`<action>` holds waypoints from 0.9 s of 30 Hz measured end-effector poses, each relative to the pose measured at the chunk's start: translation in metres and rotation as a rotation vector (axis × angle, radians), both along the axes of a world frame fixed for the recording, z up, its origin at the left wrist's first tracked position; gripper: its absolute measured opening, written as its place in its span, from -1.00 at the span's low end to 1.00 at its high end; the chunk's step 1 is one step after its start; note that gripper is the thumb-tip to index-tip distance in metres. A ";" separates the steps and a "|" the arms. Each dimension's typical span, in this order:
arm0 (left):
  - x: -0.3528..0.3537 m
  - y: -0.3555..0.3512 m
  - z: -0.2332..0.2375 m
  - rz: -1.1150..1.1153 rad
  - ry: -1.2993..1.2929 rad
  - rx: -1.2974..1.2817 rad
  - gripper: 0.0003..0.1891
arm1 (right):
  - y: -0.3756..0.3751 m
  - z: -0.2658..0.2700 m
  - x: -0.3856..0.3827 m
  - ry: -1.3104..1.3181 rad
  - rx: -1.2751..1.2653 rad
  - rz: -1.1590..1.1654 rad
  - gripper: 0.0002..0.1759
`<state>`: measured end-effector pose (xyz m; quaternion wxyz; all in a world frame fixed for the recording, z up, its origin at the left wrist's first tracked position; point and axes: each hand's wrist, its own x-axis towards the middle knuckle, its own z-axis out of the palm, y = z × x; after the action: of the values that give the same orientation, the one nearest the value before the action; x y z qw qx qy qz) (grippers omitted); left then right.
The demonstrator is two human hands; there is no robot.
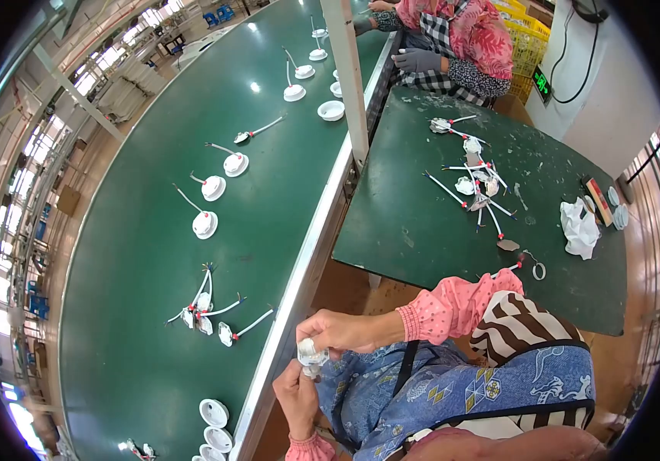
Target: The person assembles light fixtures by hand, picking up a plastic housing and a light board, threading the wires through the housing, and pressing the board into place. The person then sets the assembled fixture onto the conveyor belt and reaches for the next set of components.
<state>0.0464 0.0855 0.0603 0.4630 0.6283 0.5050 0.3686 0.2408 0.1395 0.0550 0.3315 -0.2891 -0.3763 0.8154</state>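
At the near edge of the green conveyor belt (142, 269), my right hand (334, 330) and my left hand (297, 390) come together. Between them is a small white, partly clear lamp part (312, 354). My right fingers pinch its upper side, while the left fingers close on its lower end; fine details are too small to make out. Just beyond, on the belt, lie a bundle of white-wired lamp parts (202, 311) with red connectors and a single wired part (227, 333).
White round lamp housings (205, 223) with upright wires stand along the belt; white cups (214, 412) line its near edge. On the green side table (391, 200) are more wired parts (477, 184) and a crumpled white bag (579, 228). A metal post (347, 77) rises between. A gloved co-worker (460, 46) sits beyond.
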 end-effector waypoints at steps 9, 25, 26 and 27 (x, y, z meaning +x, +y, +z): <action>-0.004 -0.016 0.002 0.186 -0.100 -0.074 -0.84 | 0.006 -0.008 -0.013 0.139 -0.113 0.041 -0.89; -0.051 -0.053 -0.012 0.131 0.434 0.364 -0.69 | 0.018 0.035 -0.006 -0.010 -0.163 -0.217 -0.71; -0.061 -0.054 -0.006 0.154 0.451 0.401 -0.68 | 0.027 0.010 0.004 0.191 -0.126 -0.131 -0.71; -0.073 -0.056 -0.001 0.167 0.472 0.448 -0.66 | 0.029 0.014 0.008 0.255 -0.132 -0.145 -0.70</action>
<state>-0.0271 0.0297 0.0597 0.1520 0.7388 0.5545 0.3515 0.2487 0.1689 0.0692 0.4149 -0.2308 -0.2549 0.8423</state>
